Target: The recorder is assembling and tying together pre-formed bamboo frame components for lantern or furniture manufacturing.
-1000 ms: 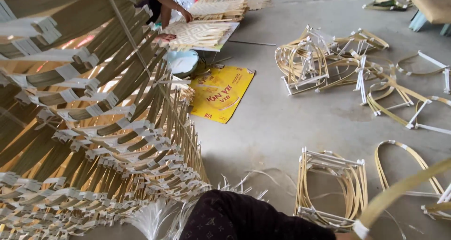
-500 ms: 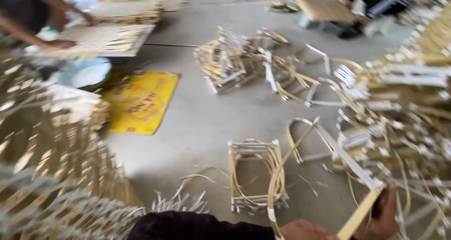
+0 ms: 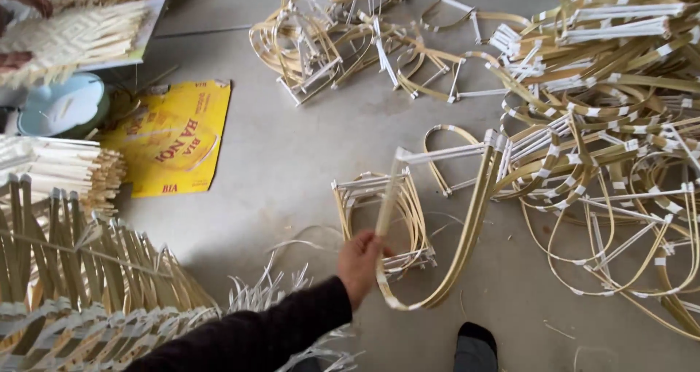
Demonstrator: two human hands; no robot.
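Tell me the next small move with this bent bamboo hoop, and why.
Probably lift the bent bamboo hoop clear first: the left hand grips one leg, but its curve overlaps the small frame stack on the floor and its far leg sits by the big pile, so it may snag.

One arm of the person shows, reaching in from the bottom edge of the head view. It wears a long, dark sleeve (image 3: 255, 335), close to black with a faint brownish tint, made of soft knit-like cloth that lies in loose folds along the forearm. The sleeve ends at the wrist with a plain edge, with no visible cuff button, stripe or marking. The hand (image 3: 361, 264) beyond it is bare: no glove, ring, watch or bracelet can be seen. Lower right, the rounded toe of a dark shoe (image 3: 475, 346) shows, plain and black, its upper part greyish.
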